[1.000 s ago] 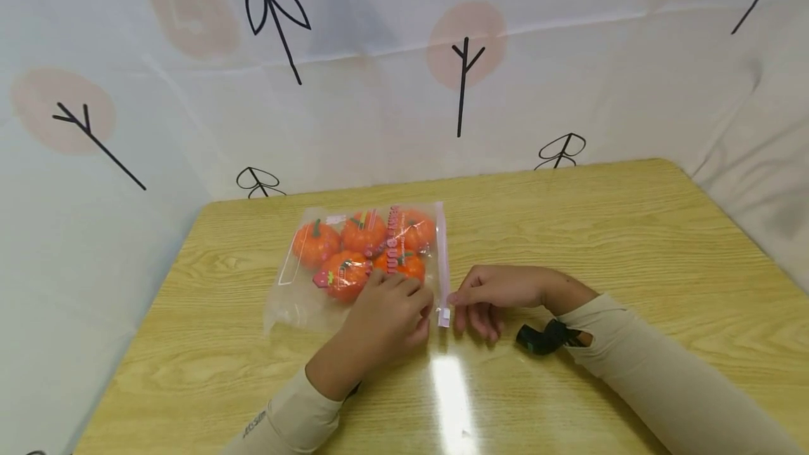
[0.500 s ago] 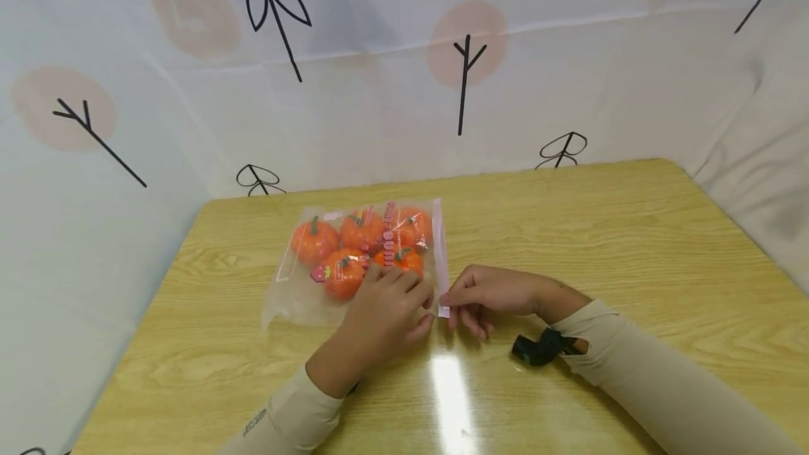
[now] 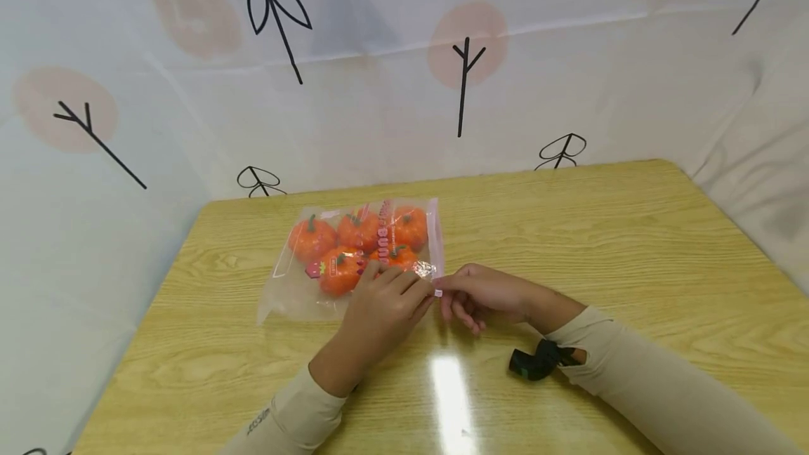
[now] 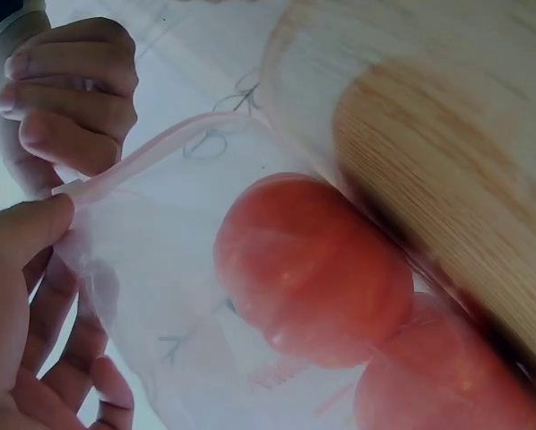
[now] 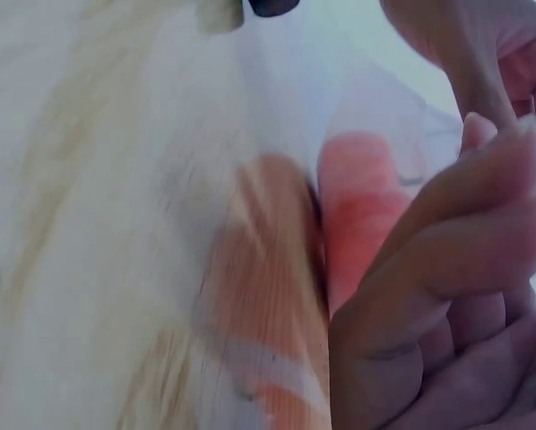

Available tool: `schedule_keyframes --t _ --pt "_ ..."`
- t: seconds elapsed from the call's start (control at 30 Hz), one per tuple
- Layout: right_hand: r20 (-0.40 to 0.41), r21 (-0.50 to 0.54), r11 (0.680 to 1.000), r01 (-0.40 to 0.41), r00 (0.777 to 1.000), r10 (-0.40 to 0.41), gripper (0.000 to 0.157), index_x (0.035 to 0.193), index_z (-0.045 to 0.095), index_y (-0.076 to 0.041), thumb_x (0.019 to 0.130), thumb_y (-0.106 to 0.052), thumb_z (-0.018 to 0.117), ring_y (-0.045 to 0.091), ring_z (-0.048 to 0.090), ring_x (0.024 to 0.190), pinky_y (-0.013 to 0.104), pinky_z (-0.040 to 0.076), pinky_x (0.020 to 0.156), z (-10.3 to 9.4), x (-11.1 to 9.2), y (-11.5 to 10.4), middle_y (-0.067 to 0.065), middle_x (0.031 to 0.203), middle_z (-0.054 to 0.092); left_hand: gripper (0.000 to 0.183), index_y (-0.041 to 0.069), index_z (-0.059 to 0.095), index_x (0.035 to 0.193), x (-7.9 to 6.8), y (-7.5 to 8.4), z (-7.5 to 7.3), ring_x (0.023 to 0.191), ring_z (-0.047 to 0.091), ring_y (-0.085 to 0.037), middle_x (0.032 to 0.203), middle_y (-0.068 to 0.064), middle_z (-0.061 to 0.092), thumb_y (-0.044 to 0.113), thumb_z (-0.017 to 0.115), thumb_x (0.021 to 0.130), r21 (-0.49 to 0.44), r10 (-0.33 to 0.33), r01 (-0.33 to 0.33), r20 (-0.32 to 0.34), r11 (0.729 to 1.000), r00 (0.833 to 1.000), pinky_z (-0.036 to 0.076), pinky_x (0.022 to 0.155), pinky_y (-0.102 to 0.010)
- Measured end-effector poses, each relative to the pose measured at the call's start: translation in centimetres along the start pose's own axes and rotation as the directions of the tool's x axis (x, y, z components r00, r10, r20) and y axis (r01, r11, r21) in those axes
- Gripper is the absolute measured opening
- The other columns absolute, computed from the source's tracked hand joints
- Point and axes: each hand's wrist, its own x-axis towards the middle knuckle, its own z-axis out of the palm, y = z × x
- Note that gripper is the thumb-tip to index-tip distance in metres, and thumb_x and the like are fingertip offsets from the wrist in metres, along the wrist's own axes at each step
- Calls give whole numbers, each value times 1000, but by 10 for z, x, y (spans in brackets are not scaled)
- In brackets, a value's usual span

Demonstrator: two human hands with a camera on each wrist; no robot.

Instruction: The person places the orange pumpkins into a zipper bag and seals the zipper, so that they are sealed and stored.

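In the head view, a clear zip bag (image 3: pixel 293 300) with pink print lies on the table, holding several small orange pumpkins (image 3: pixel 312 236) with green stems. My left hand (image 3: pixel 387 304) pinches the near right corner of the bag between thumb and fingers, as the left wrist view shows. Thumb and forefinger of my right hand (image 3: pixel 483 293) pinch the near end of the pink zip strip (image 3: pixel 435 230), right by the small white slider (image 3: pixel 438 293). Both hands meet at that corner. In the left wrist view the bag's corner is lifted, and a pumpkin (image 4: pixel 308 269) shows through the plastic.
The wood-grain table (image 3: pixel 600 230) reaches back to a white cloth (image 3: pixel 379 118) printed with line-drawn plants. Beside my right wrist hangs a black strap piece (image 3: pixel 534 362). A bright light reflection (image 3: pixel 450 399) falls on the tabletop in front.
My right hand has moved left to the bag's corner and taken hold of the zip strip's end. The bag has shifted slightly left, and its near right corner has moved away from me.
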Motion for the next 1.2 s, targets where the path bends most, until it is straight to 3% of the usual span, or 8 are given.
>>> schedule_keyframes --t 0.2,0.47,0.67,1.2 --pt "-59 50 999 8 998 -5 49 83 68 1 103 -39 47 6 49 41 19 39 41 7 0 -3 -6 49 52 9 16 73 88 1 -3 -1 71 67 -12 79 7 72 24 78 86 -13 19 -20 -81 1000 997 45 72 -30" --pt "-161 162 986 45 987 -19 37 78 67 -11 102 -34 51 2 39 41 17 31 43 18 -3 -10 -10 48 41 7 15 73 89 3 -4 -1 68 64 -11 80 6 72 21 77 87 -43 21 -27 -134 999 991 45 70 -30" --pt "-170 256 964 75 985 -32 36 71 60 -14 102 -30 51 3 37 41 18 31 46 25 -4 -12 -10 49 40 6 14 73 86 3 -4 -1 68 65 -12 83 6 75 19 75 88 -81 29 -43 -177 996 984 45 70 -29" --pt "-206 224 970 99 977 -52 36 70 53 -15 104 -26 47 2 39 45 17 30 45 28 0 -10 -10 53 40 2 13 73 86 3 -4 0 72 67 -12 82 5 75 14 74 87 -66 68 -81 -181 995 981 46 70 -29"
